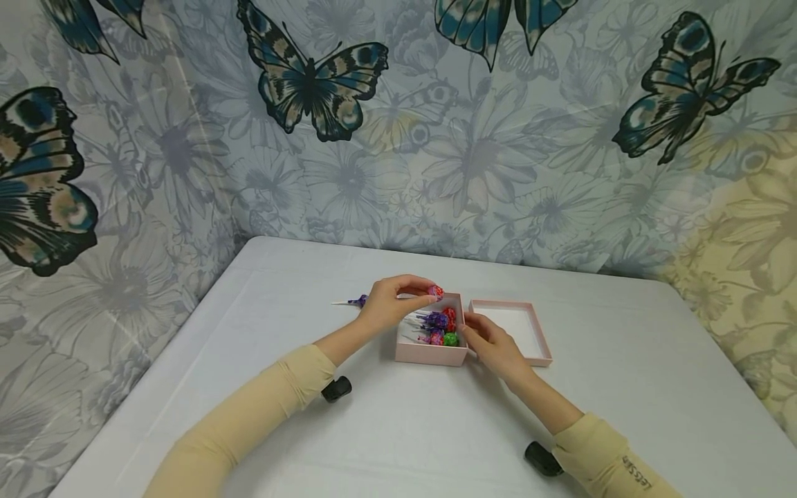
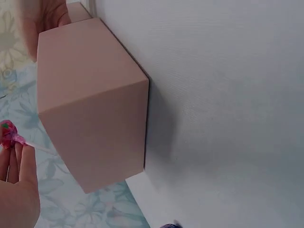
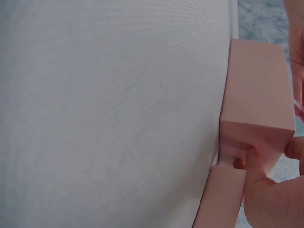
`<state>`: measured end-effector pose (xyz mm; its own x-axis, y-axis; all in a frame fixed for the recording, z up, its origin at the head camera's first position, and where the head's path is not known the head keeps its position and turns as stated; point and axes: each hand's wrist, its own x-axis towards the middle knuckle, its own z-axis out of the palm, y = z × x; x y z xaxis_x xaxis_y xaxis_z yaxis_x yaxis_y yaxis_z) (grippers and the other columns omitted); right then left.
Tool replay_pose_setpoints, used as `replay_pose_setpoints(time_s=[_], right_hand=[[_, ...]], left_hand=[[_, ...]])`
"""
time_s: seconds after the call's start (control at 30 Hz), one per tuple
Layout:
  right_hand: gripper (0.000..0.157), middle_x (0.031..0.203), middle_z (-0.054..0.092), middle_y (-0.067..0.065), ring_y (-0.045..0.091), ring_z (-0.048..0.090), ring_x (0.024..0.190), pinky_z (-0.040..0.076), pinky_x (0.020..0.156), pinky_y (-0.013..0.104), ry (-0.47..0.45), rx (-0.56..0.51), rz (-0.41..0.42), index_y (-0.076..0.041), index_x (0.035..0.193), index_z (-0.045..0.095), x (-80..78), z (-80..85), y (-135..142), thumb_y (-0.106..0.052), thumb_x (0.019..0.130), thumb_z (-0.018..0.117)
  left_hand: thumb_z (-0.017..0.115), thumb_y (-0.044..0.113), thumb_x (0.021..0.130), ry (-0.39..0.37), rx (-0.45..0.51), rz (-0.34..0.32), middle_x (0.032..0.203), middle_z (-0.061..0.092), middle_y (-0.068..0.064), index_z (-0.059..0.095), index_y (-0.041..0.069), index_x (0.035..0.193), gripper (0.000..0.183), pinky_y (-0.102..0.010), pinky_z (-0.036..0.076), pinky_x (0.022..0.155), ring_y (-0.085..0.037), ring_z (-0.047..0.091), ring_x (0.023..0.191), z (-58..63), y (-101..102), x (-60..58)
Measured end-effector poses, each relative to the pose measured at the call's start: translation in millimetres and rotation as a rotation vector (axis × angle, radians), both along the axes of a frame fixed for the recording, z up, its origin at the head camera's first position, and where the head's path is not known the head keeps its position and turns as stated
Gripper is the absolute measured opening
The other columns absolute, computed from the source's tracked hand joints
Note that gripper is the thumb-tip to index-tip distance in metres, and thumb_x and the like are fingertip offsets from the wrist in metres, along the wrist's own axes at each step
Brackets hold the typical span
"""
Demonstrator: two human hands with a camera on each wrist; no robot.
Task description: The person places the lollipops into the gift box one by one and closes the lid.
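Note:
My left hand [image 1: 391,302] pinches a pink-red wrapped lollipop [image 1: 437,292] above the back of an open pink box [image 1: 429,355]. In the left wrist view that lollipop [image 2: 9,133] shows its white stick pointing toward the box. Inside the box lie several lollipops with purple, red and green wrappers [image 1: 451,339], their white sticks toward the left. My right hand [image 1: 498,348] holds the box's right wall, fingers against the outer side and one at the rim in the right wrist view. Behind my left hand, a purple lollipop [image 1: 360,301] lies on the table, partly hidden.
The box's pink lid [image 1: 540,362] lies inside up just right of the box, close to my right hand. Two black cylindrical objects rest on the white table [image 1: 398,429], one by the left sleeve [image 1: 337,389], the other beside the right sleeve [image 1: 598,449]. A butterfly-patterned cloth hangs behind.

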<state>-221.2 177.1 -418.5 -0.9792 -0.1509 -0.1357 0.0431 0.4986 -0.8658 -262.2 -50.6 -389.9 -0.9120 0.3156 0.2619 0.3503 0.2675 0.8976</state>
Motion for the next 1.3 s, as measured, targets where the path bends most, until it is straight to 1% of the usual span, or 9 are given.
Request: replay_pose_setpoints(time_s=[0.23,0.3,0.37,0.47,0.6,0.7,0.9,1.03,1.3], right_hand=[[0.053,0.140,0.051,0.020,0.034,0.052,0.125,0.046,0.099,0.045,0.005,-0.010,0.011,-0.005,0.145,0.041,-1.5,-0.4,0.7,-0.034,0.102,0.051],[0.052,0.140,0.051,0.019,0.034,0.051,0.126,0.046,0.099,0.045,0.003,-0.011,0.010,-0.005,0.145,0.042,-1.9,-0.8,0.4,-0.034,0.102,0.051],[0.053,0.141,0.050,0.019,0.034,0.051,0.126,0.046,0.099,0.045,0.004,-0.010,0.012,-0.005,0.145,0.042,-1.8,-0.6,0.3,-0.033,0.102,0.051],[0.053,0.141,0.050,0.020,0.034,0.051,0.126,0.046,0.100,0.045,0.009,-0.007,0.013,-0.004,0.146,0.041,-1.5,-0.1,0.6,-0.033,0.102,0.051],[0.052,0.141,0.050,0.020,0.034,0.051,0.126,0.046,0.100,0.046,0.021,-0.014,0.021,-0.003,0.145,0.041,0.0,1.5,1.8,-0.032,0.103,0.051],[0.053,0.141,0.050,0.021,0.034,0.051,0.126,0.046,0.099,0.045,0.031,-0.022,0.030,-0.002,0.145,0.041,1.3,1.7,2.1,-0.032,0.103,0.051],[0.051,0.140,0.051,0.019,0.033,0.052,0.126,0.046,0.100,0.045,0.031,-0.024,0.025,-0.003,0.144,0.043,0.6,-0.3,2.3,-0.031,0.103,0.051],[0.051,0.140,0.051,0.020,0.033,0.052,0.125,0.046,0.100,0.044,0.021,-0.021,0.016,-0.003,0.145,0.042,-0.1,-0.5,2.0,-0.031,0.103,0.051],[0.052,0.138,0.052,0.021,0.034,0.053,0.124,0.048,0.097,0.043,0.019,-0.019,0.011,-0.002,0.144,0.042,0.2,-0.1,1.9,-0.031,0.102,0.052]], left_hand=[[0.073,0.019,0.090,0.048,-0.121,-0.024,0.099,0.071,0.000,0.072,0.011,0.111,0.023,-0.022,0.054,0.078,-0.011,0.067,0.093,-4.0,11.6,-10.7],[0.073,0.017,0.090,0.063,-0.156,-0.033,0.100,0.071,-0.002,0.072,0.008,0.111,0.023,-0.020,0.053,0.079,-0.012,0.066,0.092,-6.1,13.0,-13.7],[0.073,0.014,0.090,0.093,-0.208,-0.050,0.101,0.071,-0.006,0.071,0.005,0.111,0.023,-0.020,0.053,0.080,-0.014,0.066,0.091,-8.1,14.4,-16.4],[0.072,0.015,0.090,0.161,-0.336,-0.072,0.101,0.070,-0.007,0.071,0.003,0.110,0.024,-0.020,0.052,0.080,-0.014,0.065,0.089,-9.9,16.8,-19.7],[0.071,0.021,0.091,0.248,-0.539,-0.079,0.102,0.070,-0.006,0.071,0.005,0.110,0.025,-0.024,0.052,0.079,-0.014,0.064,0.089,-7.6,21.4,-21.0],[0.070,0.022,0.092,0.270,-0.619,-0.085,0.105,0.070,-0.007,0.071,0.005,0.111,0.025,-0.027,0.052,0.080,-0.015,0.064,0.092,-5.2,25.2,-21.0],[0.069,0.021,0.093,0.265,-0.674,-0.083,0.105,0.070,-0.006,0.071,0.005,0.112,0.025,-0.027,0.052,0.084,-0.015,0.064,0.095,-7.3,30.1,-24.5],[0.068,0.018,0.093,0.269,-0.695,-0.087,0.106,0.070,-0.007,0.071,0.003,0.113,0.025,-0.028,0.052,0.087,-0.017,0.065,0.099,-8.9,31.9,-26.5],[0.067,0.018,0.094,0.271,-0.716,-0.081,0.106,0.070,-0.007,0.070,0.004,0.115,0.025,-0.027,0.052,0.085,-0.016,0.065,0.098,-11.3,32.8,-26.5]])
